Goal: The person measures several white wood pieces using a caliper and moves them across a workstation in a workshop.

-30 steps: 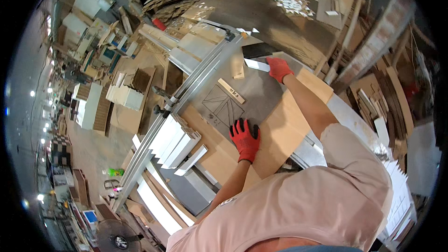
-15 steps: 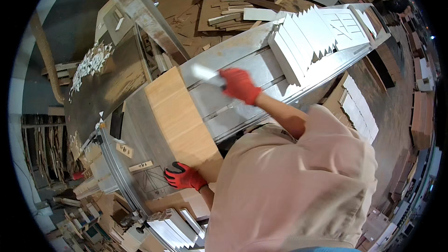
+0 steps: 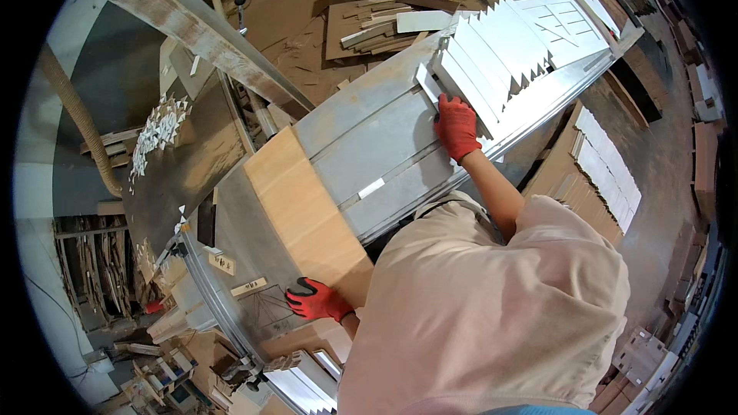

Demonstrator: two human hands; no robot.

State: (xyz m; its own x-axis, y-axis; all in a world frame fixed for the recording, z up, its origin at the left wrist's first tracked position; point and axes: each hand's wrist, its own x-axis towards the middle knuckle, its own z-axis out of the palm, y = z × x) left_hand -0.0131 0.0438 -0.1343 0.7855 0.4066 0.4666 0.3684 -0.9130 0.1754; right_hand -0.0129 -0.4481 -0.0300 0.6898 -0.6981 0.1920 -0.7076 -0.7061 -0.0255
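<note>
My left hand (image 3: 319,300), in a red and black glove, rests with its fingers spread on the grey metal tabletop (image 3: 257,250), beside a light wooden board (image 3: 307,211). At the upper right my right hand (image 3: 457,129), also in a red glove, has its fingers closed on a white strip (image 3: 427,82). The strip lies alongside a stack of white boards (image 3: 477,65) with jagged, notched ends. The glove covers the strip's near end. Small wooden pieces with handwriting (image 3: 222,263) lie near my left hand.
A slanted beam (image 3: 207,27) crosses the upper left. White offcuts (image 3: 160,132) are heaped on a dark surface. A metal rail (image 3: 204,292) bounds the table's left side. More white boards (image 3: 296,384) stand at the bottom, and stacked panels (image 3: 588,177) at right.
My right hand has moved right with the white strip, from over the middle of the metal table to beside the white stack. My left hand stays on the tabletop. The view has shifted slightly.
</note>
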